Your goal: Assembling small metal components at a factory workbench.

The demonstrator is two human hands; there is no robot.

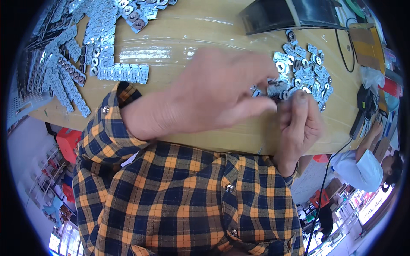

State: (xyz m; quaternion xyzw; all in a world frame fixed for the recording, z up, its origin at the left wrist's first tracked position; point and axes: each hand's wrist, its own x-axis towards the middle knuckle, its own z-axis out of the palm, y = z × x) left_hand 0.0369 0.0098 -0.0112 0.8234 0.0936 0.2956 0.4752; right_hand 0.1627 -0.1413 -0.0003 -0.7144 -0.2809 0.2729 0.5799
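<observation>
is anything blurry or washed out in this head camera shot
Head view: the left hand is smeared by motion blur; the right hand is sharper; glare streaks the wooden table; fisheye bends the table edge, and the rim is black.

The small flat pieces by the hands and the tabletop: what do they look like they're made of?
The flat pieces look like stamped sheet metal: silvery, glinting, with punched holes. The tabletop looks like light wood or laminate under glossy clear film; it shows bright reflections and wrinkles.
</observation>
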